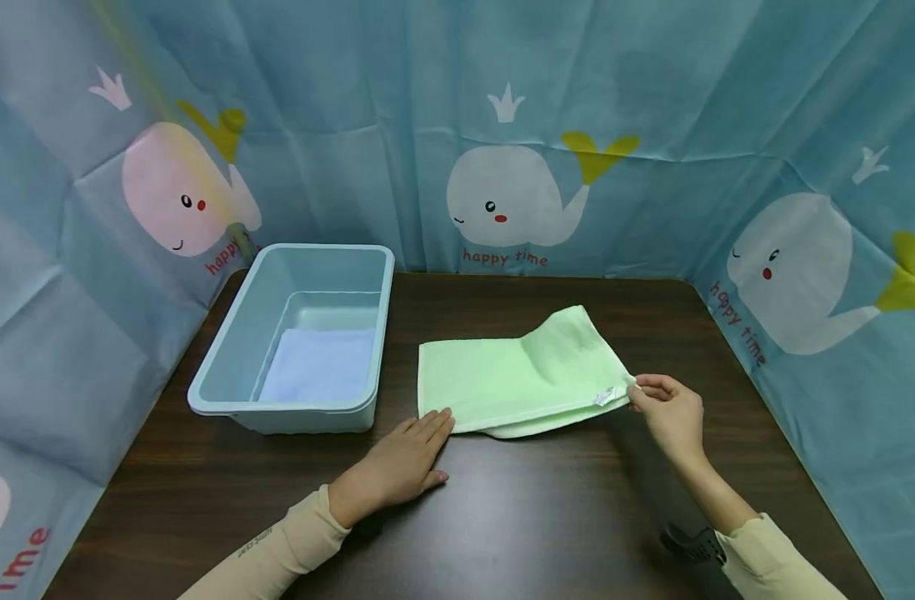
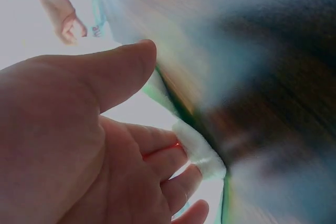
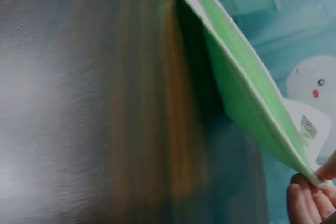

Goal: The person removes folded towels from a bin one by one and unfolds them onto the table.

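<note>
A light green towel (image 1: 495, 375) lies folded on the dark table, its right end raised off the surface. My left hand (image 1: 408, 458) rests with straight fingers on the towel's near left corner. At the other end my right hand (image 1: 667, 412) pinches the near right corner between thumb and fingers, beside a small white label (image 1: 610, 396). From the right wrist view, the towel (image 3: 252, 93) hangs in a slope up to the pinching fingers (image 3: 304, 200). Bright glare washes out much of the left wrist view, where the left hand (image 2: 126, 166) touches the towel's edge (image 2: 197, 150).
A light blue plastic bin (image 1: 382, 333) stands at the left of the table, with a folded pale blue cloth (image 1: 318, 365) on its floor. Blue curtains with whale prints (image 1: 513, 196) surround the table (image 1: 502, 517) at the back and sides. A dark strap (image 1: 693, 543) sits at the right wrist.
</note>
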`<act>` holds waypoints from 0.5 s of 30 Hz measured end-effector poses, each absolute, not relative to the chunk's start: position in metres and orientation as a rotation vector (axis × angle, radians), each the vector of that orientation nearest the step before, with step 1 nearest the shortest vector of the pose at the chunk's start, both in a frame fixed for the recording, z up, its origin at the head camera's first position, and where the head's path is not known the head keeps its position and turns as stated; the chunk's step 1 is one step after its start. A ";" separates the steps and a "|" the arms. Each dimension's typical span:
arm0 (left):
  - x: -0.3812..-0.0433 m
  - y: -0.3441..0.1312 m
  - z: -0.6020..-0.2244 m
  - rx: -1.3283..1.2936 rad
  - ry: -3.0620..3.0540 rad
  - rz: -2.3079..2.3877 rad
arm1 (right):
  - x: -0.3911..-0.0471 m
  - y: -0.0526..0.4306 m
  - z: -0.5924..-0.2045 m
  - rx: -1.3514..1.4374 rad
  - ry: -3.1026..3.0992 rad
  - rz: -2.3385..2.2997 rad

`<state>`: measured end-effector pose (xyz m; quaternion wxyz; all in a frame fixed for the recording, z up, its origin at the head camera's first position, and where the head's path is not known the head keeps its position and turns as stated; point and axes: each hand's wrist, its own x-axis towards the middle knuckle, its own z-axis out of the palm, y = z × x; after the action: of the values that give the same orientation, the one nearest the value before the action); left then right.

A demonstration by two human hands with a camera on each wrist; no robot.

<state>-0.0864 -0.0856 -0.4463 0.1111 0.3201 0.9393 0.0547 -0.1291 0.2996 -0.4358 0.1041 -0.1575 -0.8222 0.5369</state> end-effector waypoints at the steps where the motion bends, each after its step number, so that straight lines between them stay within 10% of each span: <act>1: -0.087 -0.086 -0.447 0.941 2.762 0.154 | -0.127 0.302 -0.439 -0.475 -2.472 1.567; 15: -0.089 -0.089 -0.450 0.905 2.771 0.176 | -0.115 0.319 -0.460 -0.432 -3.007 1.207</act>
<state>-0.0892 -0.0889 -0.4504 0.1104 0.3081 0.9430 0.0599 -0.1155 0.3192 -0.4596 -0.0639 -0.1317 -0.9180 0.3685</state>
